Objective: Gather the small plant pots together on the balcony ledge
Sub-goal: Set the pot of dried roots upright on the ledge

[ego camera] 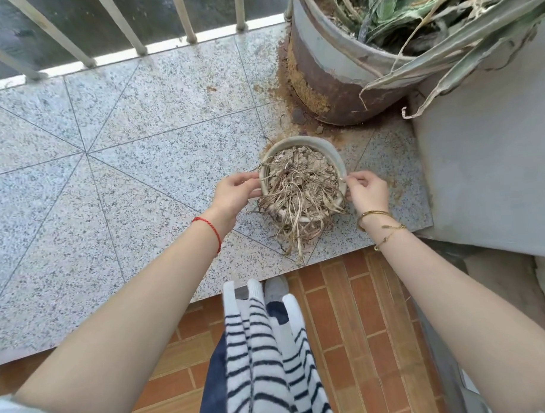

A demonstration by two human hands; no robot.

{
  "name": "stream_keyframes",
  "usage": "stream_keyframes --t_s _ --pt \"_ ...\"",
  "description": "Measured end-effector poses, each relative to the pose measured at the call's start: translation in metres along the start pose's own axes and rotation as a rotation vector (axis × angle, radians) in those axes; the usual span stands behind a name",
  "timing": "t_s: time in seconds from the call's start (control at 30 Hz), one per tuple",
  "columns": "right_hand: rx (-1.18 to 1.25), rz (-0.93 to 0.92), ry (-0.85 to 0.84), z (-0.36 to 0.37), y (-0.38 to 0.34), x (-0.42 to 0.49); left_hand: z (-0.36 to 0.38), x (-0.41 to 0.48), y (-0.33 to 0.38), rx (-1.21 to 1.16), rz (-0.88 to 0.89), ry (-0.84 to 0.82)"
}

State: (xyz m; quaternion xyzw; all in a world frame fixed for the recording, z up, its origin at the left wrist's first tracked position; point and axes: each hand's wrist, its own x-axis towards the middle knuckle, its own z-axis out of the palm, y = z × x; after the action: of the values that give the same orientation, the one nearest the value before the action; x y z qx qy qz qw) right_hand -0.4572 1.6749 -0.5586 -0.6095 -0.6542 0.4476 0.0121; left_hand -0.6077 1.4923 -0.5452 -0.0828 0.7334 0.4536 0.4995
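The small plant pot (304, 177), full of dry soil and withered leaves that spill over its near rim, stands on the speckled granite ledge (124, 168) near the big rusty planter (331, 71). The left hand (233, 192) and the right hand (368, 192) clasp its opposite sides, fingers curled against the rim.
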Motion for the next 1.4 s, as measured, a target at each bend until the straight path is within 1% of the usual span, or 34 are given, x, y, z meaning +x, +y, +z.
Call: stream_keyframes --t_s 0.07,0.2,0.3,0.4,0.5,0.63,0.8,1.0,1.1,1.23,1.3,1.4 --pt "0.028 0.031 -0.017 -0.001 -0.001 0.003 -0.001 0.001 0.001 -0.023 -0.015 0.005" --pt "-0.013 0.038 -0.028 -0.003 -0.004 0.004 -0.004 0.003 0.003 -0.097 -0.065 -0.038" --pt "-0.05 0.024 -0.039 -0.004 -0.008 0.003 -0.007 0.006 0.006 -0.133 -0.069 -0.071" --pt "-0.061 0.017 -0.072 -0.001 -0.019 0.002 -0.014 0.009 0.014 -0.161 -0.051 -0.037" --pt "-0.039 0.01 -0.066 0.009 -0.037 0.002 -0.027 0.01 0.025 -0.179 -0.029 -0.006" --pt "0.002 0.0 -0.11 0.026 -0.064 0.005 -0.049 0.015 0.039 -0.236 -0.011 0.024" --pt "0.089 -0.005 -0.178 0.054 -0.099 0.014 -0.081 0.031 0.055 -0.287 -0.025 0.046" --pt "0.249 0.079 -0.295 0.088 -0.14 0.033 -0.116 0.055 0.074 -0.369 -0.02 0.082" --pt "0.289 0.076 -0.318 0.101 -0.163 0.04 -0.128 0.066 0.084 -0.366 -0.016 0.085" --pt "0.289 0.13 -0.369 0.123 -0.19 0.057 -0.147 0.082 0.096 -0.369 0.022 0.114" --pt "0.26 0.097 -0.398 0.133 -0.199 0.061 -0.157 0.087 0.1 -0.365 0.036 0.118" --pt "0.218 0.03 -0.397 0.144 -0.209 0.055 -0.168 0.092 0.104 -0.363 0.032 0.134"
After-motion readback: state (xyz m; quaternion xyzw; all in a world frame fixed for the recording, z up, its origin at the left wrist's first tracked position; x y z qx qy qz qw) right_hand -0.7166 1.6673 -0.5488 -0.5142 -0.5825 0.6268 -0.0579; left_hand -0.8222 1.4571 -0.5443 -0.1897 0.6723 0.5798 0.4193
